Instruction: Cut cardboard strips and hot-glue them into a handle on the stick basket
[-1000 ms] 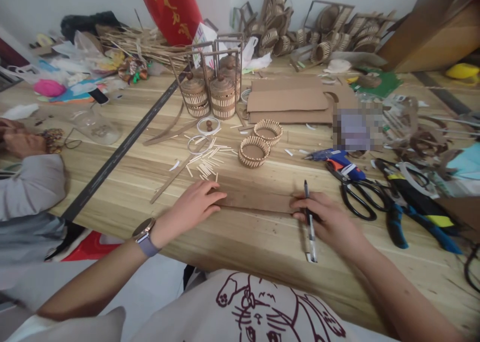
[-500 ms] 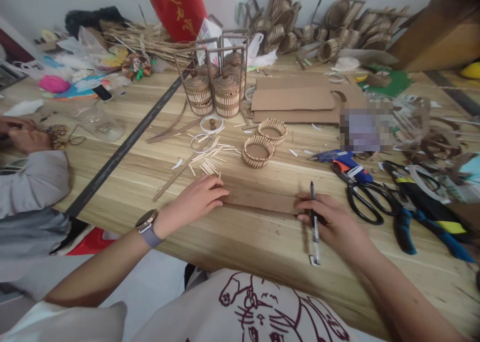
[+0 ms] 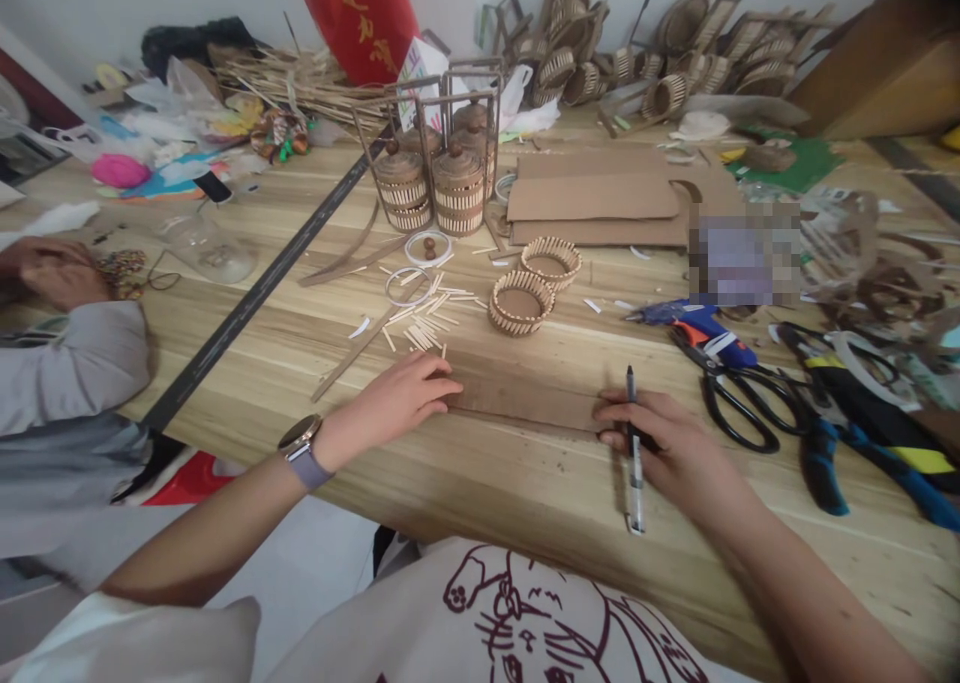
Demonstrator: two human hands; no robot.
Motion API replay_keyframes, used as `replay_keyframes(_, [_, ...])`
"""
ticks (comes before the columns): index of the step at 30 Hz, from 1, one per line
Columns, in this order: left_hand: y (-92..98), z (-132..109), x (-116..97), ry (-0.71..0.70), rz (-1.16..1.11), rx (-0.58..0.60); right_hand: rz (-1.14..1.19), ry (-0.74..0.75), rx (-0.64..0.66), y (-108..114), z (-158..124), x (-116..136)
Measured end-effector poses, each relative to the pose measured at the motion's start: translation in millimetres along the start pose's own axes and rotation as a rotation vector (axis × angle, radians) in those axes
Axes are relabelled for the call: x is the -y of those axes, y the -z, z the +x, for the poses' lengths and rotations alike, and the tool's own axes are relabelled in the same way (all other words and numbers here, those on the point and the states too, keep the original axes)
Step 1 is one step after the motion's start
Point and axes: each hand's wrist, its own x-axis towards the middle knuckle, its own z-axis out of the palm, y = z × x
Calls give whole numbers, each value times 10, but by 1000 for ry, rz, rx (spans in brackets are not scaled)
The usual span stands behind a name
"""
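Observation:
A flat brown cardboard strip [image 3: 529, 403] lies across the table in front of me. Its left end is pinched between the thumb and fingers of my left hand [image 3: 397, 398], which has a watch [image 3: 301, 438] at the wrist. At the other end, my right hand [image 3: 671, 438] grips the strip with its fingertips. A black-capped pen [image 3: 634, 453] is also tucked between the fingers of that hand, pointing down toward me. Thin wooden sticks [image 3: 427, 325] are scattered just beyond my left hand. Two small round stick-walled baskets [image 3: 520, 306] stand past the strip.
Lidded baskets in frames [image 3: 459, 193] stand farther back, beside cardboard sheets [image 3: 592, 188]. To the right lie a blue glue gun [image 3: 694, 325], scissors [image 3: 739, 408] and pliers [image 3: 825, 463]. Another person's hands [image 3: 64, 271] work at the left, near a clear jar [image 3: 214, 248].
The camera view has shifted slightly, so the scene sits a little farther right. Both hands keep their hold on the strip, and the pen stays in my right hand.

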Motion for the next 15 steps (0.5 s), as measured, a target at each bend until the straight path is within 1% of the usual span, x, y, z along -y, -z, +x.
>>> replay_keyframes(9, [24,21,2,-15,23,21,-28,-14,-5,-24,-22,-21])
replay_keyframes(15, [46,43,-14,-29,78,14,-38,8,-17,-28,-32,-38])
